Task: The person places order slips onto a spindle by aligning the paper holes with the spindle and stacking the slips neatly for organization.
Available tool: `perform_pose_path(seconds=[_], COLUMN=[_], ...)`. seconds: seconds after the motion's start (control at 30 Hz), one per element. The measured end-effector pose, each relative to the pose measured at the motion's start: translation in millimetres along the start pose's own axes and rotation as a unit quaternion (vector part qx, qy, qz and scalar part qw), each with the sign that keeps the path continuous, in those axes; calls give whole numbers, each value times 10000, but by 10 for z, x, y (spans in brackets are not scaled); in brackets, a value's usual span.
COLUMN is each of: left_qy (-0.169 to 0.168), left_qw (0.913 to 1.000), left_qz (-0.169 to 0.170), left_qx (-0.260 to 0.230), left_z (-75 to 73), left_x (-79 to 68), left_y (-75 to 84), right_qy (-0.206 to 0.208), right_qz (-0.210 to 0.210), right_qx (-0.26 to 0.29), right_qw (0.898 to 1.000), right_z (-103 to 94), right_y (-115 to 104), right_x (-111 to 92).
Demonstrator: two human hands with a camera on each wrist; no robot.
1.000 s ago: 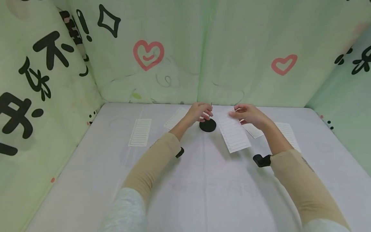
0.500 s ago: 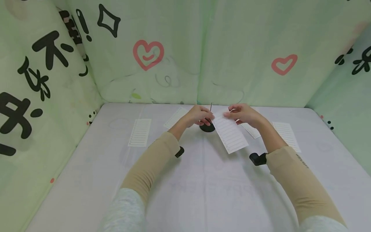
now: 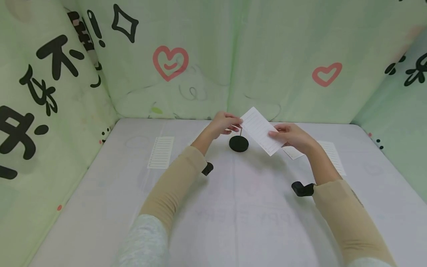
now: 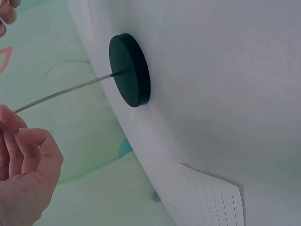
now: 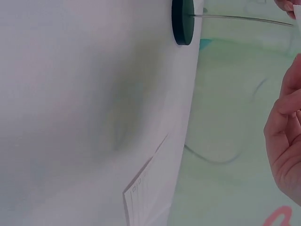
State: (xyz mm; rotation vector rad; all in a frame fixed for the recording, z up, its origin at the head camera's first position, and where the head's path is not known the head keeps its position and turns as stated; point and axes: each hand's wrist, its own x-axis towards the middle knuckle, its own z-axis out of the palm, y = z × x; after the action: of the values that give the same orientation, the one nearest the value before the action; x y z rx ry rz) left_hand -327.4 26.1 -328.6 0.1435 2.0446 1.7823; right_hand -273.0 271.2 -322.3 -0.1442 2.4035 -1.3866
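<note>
My right hand grips a white lined paper slip, which tilts up in the air. In the right wrist view only part of this right hand shows, at the right edge. At the slip's upper left edge, my left hand pinches with curled fingertips, beside the top of a thin metal rod. That rod stands up from the round black base of a paper spike. From the left wrist, the rod runs up to the left hand; its tip is hidden there.
A lined slip lies flat at left. Two more, a near-hidden slip and a larger one, lie at right behind the right arm. A green printed curtain hangs behind the white table.
The held slip has swung up, its far corner now above the table's back edge. My left hand has risen toward the rod's top; my right hand went left, then back right and slightly lower.
</note>
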Motion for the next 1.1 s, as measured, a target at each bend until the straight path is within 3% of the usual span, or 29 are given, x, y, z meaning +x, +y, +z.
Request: perform_pose_path(seconds=[0.27, 0.77, 1.1], left_qy=[223, 281, 382], left_qw=[9997, 9994, 9992], left_qz=[-91, -178, -65], left_qx=[-59, -85, -82], left_z=[-22, 18, 13], left_x=[33, 61, 84], left_y=[42, 36, 23], right_qy=[177, 209, 254], right_qz=[-50, 517, 420], right_qx=[408, 973, 1551], right_qw=[9990, 9937, 9867], right_z=[-58, -31, -47], right_y=[72, 174, 164], right_x=[-66, 8, 27])
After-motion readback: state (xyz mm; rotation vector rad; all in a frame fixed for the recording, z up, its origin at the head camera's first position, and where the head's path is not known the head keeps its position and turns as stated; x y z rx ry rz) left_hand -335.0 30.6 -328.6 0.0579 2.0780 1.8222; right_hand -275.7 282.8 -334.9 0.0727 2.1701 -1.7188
